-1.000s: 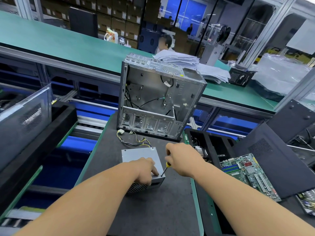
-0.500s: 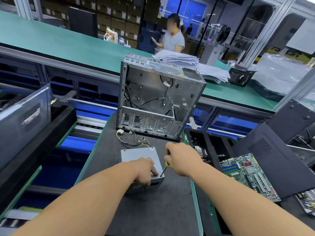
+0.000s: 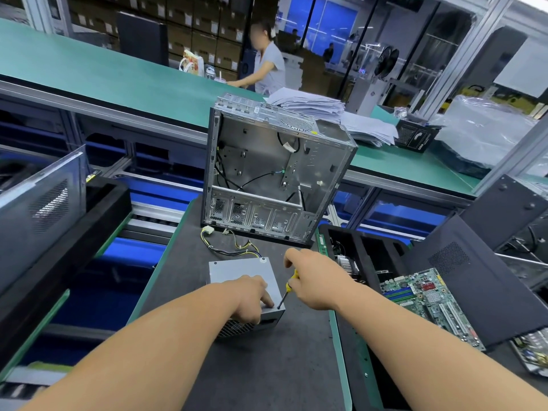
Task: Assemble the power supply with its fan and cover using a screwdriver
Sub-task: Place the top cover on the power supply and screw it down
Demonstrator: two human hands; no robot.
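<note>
A grey metal power supply lies on the dark work mat, its cover on top and a mesh grille on its near side. Yellow and black cables run from its far end. My left hand presses down on the cover's near right part, fingers spread flat. My right hand grips a yellow-handled screwdriver, whose tip touches the cover's near right corner. The fan is not visible.
An empty computer case stands open just behind the power supply. A black tray and a green motherboard lie to the right, beside a black side panel. Another case sits at left. A person works across the green bench.
Both hands and the screwdriver stay on the power supply's near right corner. The person behind the far bench has stood up and leaned left.
</note>
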